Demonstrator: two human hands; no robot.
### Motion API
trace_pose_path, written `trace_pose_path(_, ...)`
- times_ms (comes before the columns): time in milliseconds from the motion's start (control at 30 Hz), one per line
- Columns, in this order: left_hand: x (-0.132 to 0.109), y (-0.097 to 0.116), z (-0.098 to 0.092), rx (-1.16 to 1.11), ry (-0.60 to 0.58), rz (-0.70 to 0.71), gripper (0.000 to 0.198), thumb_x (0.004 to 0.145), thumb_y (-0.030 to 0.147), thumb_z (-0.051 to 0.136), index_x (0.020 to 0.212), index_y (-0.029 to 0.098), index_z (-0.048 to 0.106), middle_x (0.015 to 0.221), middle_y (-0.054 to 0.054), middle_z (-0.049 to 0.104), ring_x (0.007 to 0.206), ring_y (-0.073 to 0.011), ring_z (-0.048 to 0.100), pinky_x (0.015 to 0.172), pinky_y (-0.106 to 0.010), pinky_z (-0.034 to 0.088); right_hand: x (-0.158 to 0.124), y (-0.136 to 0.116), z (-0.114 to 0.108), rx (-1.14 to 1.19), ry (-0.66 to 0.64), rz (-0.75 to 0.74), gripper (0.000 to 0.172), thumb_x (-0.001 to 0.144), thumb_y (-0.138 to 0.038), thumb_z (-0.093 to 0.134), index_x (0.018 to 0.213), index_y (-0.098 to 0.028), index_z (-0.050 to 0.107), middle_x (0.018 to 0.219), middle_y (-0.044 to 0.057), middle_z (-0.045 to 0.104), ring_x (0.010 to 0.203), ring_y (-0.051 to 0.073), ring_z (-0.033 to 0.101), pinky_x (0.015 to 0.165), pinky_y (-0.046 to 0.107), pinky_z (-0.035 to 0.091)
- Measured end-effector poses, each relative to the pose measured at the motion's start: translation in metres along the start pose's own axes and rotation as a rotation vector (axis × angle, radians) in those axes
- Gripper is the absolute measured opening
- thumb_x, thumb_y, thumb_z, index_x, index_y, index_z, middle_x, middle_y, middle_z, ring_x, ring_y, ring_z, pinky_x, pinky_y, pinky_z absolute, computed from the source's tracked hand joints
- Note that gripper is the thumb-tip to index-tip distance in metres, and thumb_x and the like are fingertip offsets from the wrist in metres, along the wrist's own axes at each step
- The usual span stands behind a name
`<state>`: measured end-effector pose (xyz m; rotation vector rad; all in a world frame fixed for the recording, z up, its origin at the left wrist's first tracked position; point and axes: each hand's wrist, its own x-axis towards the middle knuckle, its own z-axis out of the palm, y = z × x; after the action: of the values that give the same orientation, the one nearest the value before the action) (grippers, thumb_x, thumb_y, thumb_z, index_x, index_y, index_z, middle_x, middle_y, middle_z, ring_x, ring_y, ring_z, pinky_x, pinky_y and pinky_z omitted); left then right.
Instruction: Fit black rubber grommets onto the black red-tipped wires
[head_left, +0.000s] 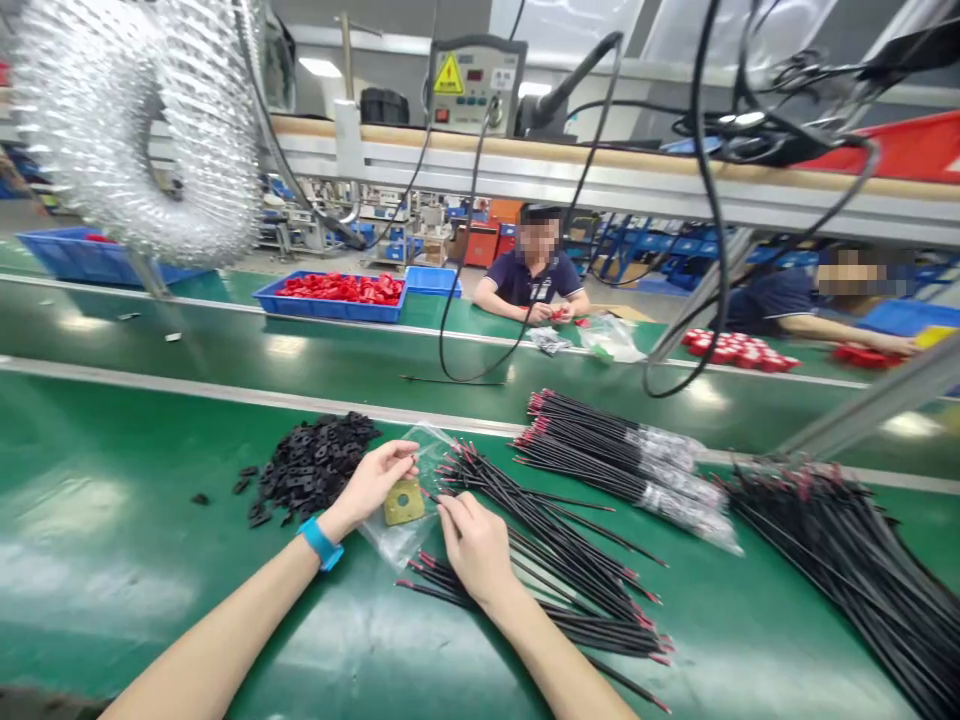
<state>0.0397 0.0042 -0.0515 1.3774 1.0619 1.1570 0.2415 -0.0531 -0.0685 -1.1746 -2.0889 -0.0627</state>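
Observation:
My left hand (375,486), with a blue band at the wrist, is closed in a pinch. Whatever sits between its fingertips is too small to make out. Close by on the right, my right hand (477,548) pinches a thin black cable (435,497) near its red-tipped end. Between the hands, a brass-coloured square plate (396,513) with a round hole lies on a clear plastic bag (390,545). A heap of small black plastic parts (315,462) lies left of my left hand. Loose black cables with red ends (555,530) spread around and beyond my right hand.
Bagged cable bundles (622,450) lie behind, and a large cable bundle (840,570) is at right. Across the green bench, a blue tray (330,311) holds red parts. Two co-workers sit opposite. Hanging black cords (442,340) and a foil duct (67,130) come down from above.

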Motion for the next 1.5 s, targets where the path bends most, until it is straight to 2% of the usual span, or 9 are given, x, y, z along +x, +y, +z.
trace_pose_path(200,-0.007,0.005,0.013,-0.036,-0.070,-0.031,0.048,0.078,0.049,0.067,0.108,0.011,0.066,0.099,-0.011,0.068,0.087,-0.0203,0.066,0.085,-0.034,0.053,0.001,0.001,-0.002,0.008,0.038,0.049,0.025,0.101,-0.024,0.042,0.106,-0.019,0.066,0.085,0.004,0.064,0.070,0.012,0.061,0.066,0.022,0.044)
trace_pose_path(400,-0.011,0.008,0.015,-0.238,-0.126,-0.118,0.042,0.079,0.043,0.071,0.107,0.014,0.065,0.103,-0.010,0.068,0.090,-0.0183,0.067,0.090,-0.032,0.052,0.001,0.002,-0.003,0.082,0.036,0.081,0.026,0.101,-0.024,0.043,0.107,-0.016,0.066,0.086,0.006,0.065,0.073,0.013,0.062,0.068,0.022,0.044)
trace_pose_path(633,-0.016,0.014,0.016,-0.388,-0.149,-0.170,0.041,0.079,0.038,0.073,0.111,0.013,0.064,0.103,-0.011,0.068,0.089,-0.0179,0.067,0.084,-0.030,0.054,0.002,0.002,-0.005,0.091,0.033,0.101,0.026,0.101,-0.024,0.043,0.107,-0.016,0.067,0.086,0.006,0.065,0.072,0.013,0.062,0.069,0.022,0.044)
trace_pose_path(867,-0.017,0.017,0.013,-0.212,-0.131,-0.142,0.044,0.079,0.043,0.071,0.111,0.015,0.065,0.102,-0.010,0.069,0.089,-0.0186,0.067,0.084,-0.029,0.053,0.002,0.002,-0.007,0.031,0.023,0.105,0.026,0.100,-0.024,0.043,0.107,-0.018,0.067,0.086,0.005,0.064,0.074,0.012,0.062,0.069,0.022,0.044)
trace_pose_path(1033,-0.017,0.017,0.011,-0.030,-0.113,-0.174,0.054,0.069,0.051,0.077,0.108,0.015,0.067,0.097,-0.009,0.072,0.087,-0.0210,0.068,0.084,-0.030,0.054,0.001,0.001,-0.009,-0.072,-0.021,0.051,0.025,0.100,-0.027,0.043,0.108,-0.020,0.066,0.084,0.003,0.063,0.072,0.012,0.060,0.066,0.023,0.043)
trace_pose_path(1267,-0.022,0.011,0.016,-0.111,-0.167,-0.399,0.054,0.062,0.048,0.082,0.103,0.015,0.069,0.092,-0.011,0.073,0.086,-0.0236,0.070,0.082,-0.034,0.056,0.002,-0.003,-0.012,-0.181,-0.056,-0.034,0.024,0.099,-0.026,0.043,0.095,-0.020,0.066,0.080,0.003,0.060,0.070,0.013,0.058,0.061,0.025,0.040)
trace_pose_path(1333,-0.022,0.011,0.020,-0.155,-0.191,-0.402,0.050,0.060,0.045,0.084,0.097,0.014,0.070,0.087,-0.010,0.073,0.082,-0.0222,0.070,0.080,-0.032,0.056,0.002,-0.003,-0.013,-0.172,-0.051,-0.018,0.025,0.099,-0.026,0.043,0.087,-0.019,0.064,0.076,0.003,0.058,0.068,0.014,0.056,0.061,0.025,0.040)
trace_pose_path(1400,-0.022,0.011,0.023,-0.189,-0.176,-0.378,0.048,0.056,0.043,0.087,0.091,0.014,0.070,0.081,-0.009,0.073,0.075,-0.0206,0.069,0.075,-0.030,0.056,0.002,-0.003,-0.013,-0.144,-0.070,0.015,0.024,0.099,-0.023,0.042,0.089,-0.018,0.063,0.076,0.003,0.058,0.068,0.014,0.056,0.062,0.024,0.039)
trace_pose_path(1500,-0.021,0.011,0.024,-0.173,-0.185,-0.341,0.044,0.061,0.041,0.085,0.092,0.014,0.070,0.084,-0.009,0.073,0.077,-0.0192,0.069,0.076,-0.029,0.055,0.002,-0.001,-0.013,-0.065,-0.087,0.028,0.024,0.098,-0.021,0.042,0.084,-0.018,0.061,0.075,0.002,0.059,0.063,0.013,0.055,0.060,0.024,0.037)
